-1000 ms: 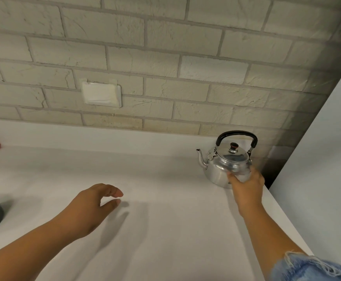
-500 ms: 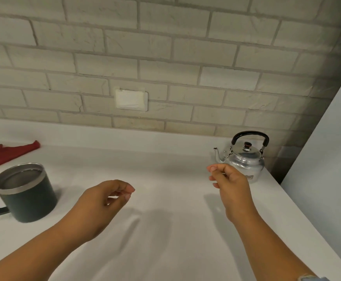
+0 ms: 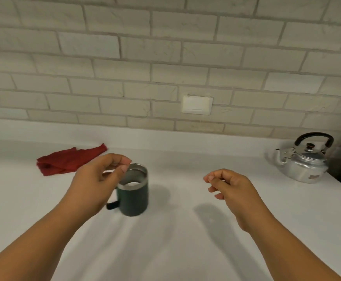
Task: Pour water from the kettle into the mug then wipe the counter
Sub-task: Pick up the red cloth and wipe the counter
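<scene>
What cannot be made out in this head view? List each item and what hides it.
Dark green steel-rimmed mug: part of its handle and wall, covered by the left hand.
Shiny silver metal kettle: water level, hidden by its lid; its small label, too blurred to read.
Pale patch inside the mug: water or reflection, unclear.

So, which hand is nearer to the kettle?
Right. The right hand hangs above the counter between mug and kettle, not touching the kettle. The left hand is farther away, beside the mug's rim.
</scene>
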Available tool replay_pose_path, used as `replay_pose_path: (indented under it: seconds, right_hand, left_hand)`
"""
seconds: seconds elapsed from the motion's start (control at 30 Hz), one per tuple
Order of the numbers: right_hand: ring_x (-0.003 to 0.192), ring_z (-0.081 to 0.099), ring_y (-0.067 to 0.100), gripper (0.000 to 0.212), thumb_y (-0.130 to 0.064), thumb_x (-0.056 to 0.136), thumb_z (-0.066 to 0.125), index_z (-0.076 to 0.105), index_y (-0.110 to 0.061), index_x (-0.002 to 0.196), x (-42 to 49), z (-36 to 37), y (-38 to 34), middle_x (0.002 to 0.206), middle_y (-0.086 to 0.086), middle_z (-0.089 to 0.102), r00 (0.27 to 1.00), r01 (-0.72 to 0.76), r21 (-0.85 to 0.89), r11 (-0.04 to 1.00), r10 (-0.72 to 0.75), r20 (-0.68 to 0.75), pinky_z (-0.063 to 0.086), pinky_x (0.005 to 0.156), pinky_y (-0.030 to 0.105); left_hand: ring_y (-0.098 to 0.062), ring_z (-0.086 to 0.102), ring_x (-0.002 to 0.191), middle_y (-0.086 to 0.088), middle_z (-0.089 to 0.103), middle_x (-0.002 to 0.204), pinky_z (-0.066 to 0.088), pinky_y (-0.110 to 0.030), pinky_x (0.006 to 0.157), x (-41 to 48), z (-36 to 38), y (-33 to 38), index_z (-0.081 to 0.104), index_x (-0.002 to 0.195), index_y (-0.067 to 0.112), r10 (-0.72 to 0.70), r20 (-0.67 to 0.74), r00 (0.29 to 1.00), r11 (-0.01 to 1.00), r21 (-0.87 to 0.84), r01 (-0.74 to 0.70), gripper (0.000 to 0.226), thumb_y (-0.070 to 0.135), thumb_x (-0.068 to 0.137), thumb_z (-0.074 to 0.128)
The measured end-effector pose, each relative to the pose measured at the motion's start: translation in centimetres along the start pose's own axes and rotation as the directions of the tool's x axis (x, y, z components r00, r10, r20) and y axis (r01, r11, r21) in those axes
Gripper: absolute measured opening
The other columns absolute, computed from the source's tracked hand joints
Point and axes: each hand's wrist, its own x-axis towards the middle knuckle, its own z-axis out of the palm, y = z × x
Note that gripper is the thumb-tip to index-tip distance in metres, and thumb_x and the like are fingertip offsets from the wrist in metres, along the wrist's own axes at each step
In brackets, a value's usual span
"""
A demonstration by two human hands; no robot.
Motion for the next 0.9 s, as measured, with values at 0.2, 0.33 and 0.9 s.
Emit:
replay_pose_path:
  seconds: [0.2, 0.33, 0.9]
  right_hand:
    - [0.071, 0.066, 0.001, 0.020, -0.020, 0.090, 0.059, 0.072, -0.025, 0.075, -2.1, 8.3, -1.3, 0.083, -0.017, 0.071, 0.998, -0.037, -0.021, 0.999, 0.036, -0.044, 0.045, 0.064, 0.020]
    - [0.070, 0.067, 0.001, 0.024, -0.017, 0.089, 0.059, 0.074, -0.026, 0.072, -2.6, 11.0, -1.9, 0.083, -0.013, 0.072, 0.994, -0.082, -0.012, 0.997, 0.081, -0.079, 0.046, 0.064, 0.019]
    - [0.075, 0.064, -0.003, 0.019, -0.028, 0.090, 0.059, 0.071, -0.033, 0.075, -4.7, 15.8, -3.1, 0.080, -0.020, 0.069, 0.995, -0.094, -0.229, 0.969, 0.089, -0.034, 0.043, 0.070, 0.019]
  left_hand:
    - [-0.006, 0.057, 0.085, 0.008, 0.068, 0.096, 0.038, -0.020, 0.075, 4.7, -7.5, -11.9, 0.065, 0.095, 0.027, -0.106, -0.001, 0.994, 0.956, 0.276, 0.102, 0.010, 0.024, 0.087, 0.060]
    - [-0.017, 0.057, 0.102, -0.005, 0.062, 0.119, 0.040, -0.027, 0.087, 7.7, -8.0, -18.6, 0.063, 0.111, 0.015, -0.187, 0.121, 0.975, 0.900, 0.418, 0.121, 0.027, 0.024, 0.085, 0.063]
    - [-0.029, 0.043, 0.126, -0.005, 0.045, 0.138, 0.037, -0.051, 0.098, 13.4, -7.8, -25.8, 0.033, 0.141, 0.023, -0.337, 0.193, 0.922, 0.606, 0.793, 0.056, 0.059, 0.049, 0.088, 0.042]
